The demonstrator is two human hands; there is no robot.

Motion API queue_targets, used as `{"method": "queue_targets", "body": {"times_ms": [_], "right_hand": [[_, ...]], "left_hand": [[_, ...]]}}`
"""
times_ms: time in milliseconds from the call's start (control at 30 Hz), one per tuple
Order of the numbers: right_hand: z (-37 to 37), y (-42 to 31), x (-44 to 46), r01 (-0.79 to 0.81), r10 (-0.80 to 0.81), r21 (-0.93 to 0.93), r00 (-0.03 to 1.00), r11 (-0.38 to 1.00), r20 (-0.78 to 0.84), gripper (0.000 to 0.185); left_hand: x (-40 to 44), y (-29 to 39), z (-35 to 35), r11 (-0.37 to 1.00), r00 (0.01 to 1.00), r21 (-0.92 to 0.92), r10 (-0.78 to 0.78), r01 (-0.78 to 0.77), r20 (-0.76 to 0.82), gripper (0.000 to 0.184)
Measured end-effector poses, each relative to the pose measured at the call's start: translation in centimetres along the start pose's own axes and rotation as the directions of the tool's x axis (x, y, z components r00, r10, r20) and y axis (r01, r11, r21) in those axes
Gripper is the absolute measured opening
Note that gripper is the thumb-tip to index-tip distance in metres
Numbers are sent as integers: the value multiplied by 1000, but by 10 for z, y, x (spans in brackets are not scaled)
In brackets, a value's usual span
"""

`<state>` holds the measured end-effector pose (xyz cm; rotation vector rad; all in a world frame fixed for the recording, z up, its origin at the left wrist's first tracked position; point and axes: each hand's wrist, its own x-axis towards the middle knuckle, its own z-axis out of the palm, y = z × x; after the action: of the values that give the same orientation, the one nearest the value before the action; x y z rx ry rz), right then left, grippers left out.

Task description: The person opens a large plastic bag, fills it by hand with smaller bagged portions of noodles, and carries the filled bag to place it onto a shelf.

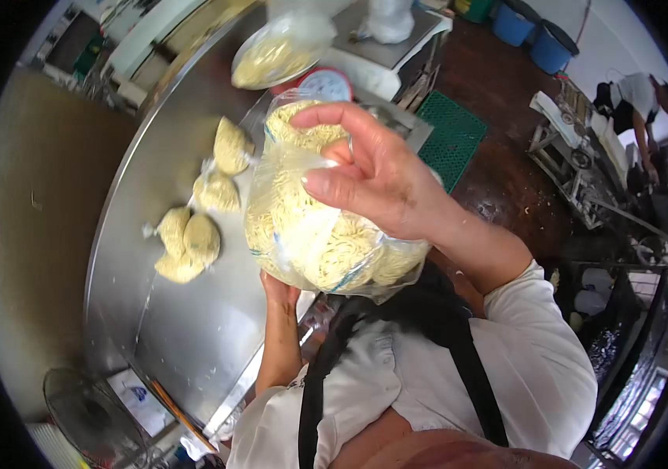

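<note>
A large clear plastic bag of noodles (pixel 303 211), packed with several smaller bundles of pale yellow strands, is held up in front of my chest. My left hand (pixel 281 288) supports it from below; its fingers are mostly hidden behind the bag. Over the bag's top hovers my right hand (pixel 377 176), its thumb and forefinger spread wide apart, with a fold of plastic near the fingers. Several small tied noodle bags lie on the steel table to the left, among them one noodle bag (pixel 232 146) and a cluster of noodle bags (pixel 185 242).
The steel table (pixel 193 328) has a curved raised rim. At its far end stand a bowl of noodles (pixel 271 59) and a red dial scale (pixel 325 84). A fan (pixel 87 410) sits lower left. Right are a green mat (pixel 453 133), a cart (pixel 576 148) and another person (pixel 639 102).
</note>
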<state>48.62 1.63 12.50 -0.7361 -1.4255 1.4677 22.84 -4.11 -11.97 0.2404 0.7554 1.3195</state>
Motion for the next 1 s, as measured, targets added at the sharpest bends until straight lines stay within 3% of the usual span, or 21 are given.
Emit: {"method": "queue_targets", "body": {"times_ms": [100, 133, 233, 467, 700, 1000], "right_hand": [[-86, -41, -8, 46, -51, -96, 998, 994, -45, 52], [-113, -53, -15, 51, -59, -142, 996, 989, -59, 51], [-189, -79, -27, 111, -147, -285, 983, 952, -109, 47], [-374, -103, -28, 24, -114, -298, 951, 954, -289, 42], [-582, -106, 17, -82, -78, -324, 888, 943, -453, 36], [-870, -155, 105, -166, -82, -343, 793, 925, -604, 35]], "left_hand": [[50, -59, 77, 998, 988, -20, -56, 59, 141, 57], [64, -79, 106, 993, 997, 97, -67, 62, 44, 58], [110, -136, 188, 984, 984, 123, -145, 131, 108, 58], [217, -237, 327, 937, 898, 172, -341, 303, 277, 59], [385, -356, 447, 863, 776, 178, -503, 472, 381, 63], [596, -483, 687, 841, 681, 389, -536, 376, 499, 65]]}}
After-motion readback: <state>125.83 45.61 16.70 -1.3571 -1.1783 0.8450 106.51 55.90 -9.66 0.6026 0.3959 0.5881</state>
